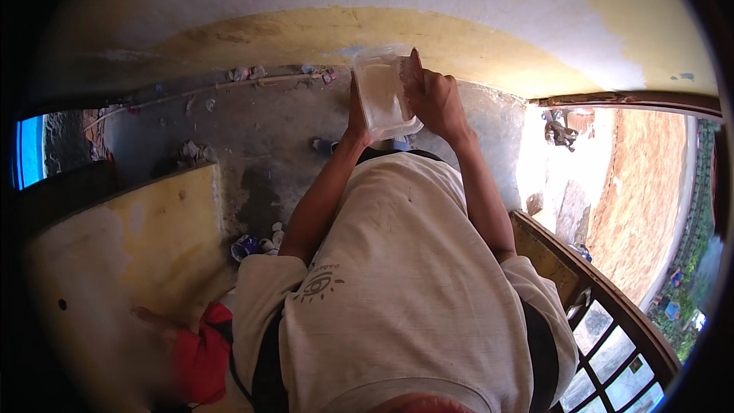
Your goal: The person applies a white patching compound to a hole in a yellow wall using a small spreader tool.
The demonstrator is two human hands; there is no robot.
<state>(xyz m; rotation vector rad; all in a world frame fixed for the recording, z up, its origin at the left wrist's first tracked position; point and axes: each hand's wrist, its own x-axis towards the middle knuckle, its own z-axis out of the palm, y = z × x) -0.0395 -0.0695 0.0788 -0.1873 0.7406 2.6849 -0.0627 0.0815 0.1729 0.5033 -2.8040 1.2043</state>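
A clear, rectangular plastic container point(380, 90) is held up in front of my chest, tilted so that its wide face shows. My left hand point(357, 117) grips the container along its left side, with most of the fingers hidden behind it. On the other side, my right hand point(441, 105) is closed at the container's right edge. Its fingers are curled, and one digit points up along the plastic wall. The inside looks pale and cloudy; I cannot make out whether anything is in it.
A stained yellow wall point(306, 34) rises ahead, with a thin pole point(222, 86) and litter along its foot. A low yellow partition point(153, 222) stands left, near a person in red point(200, 359). At right are a bright doorway point(569, 176) and a barred wooden frame point(604, 298).
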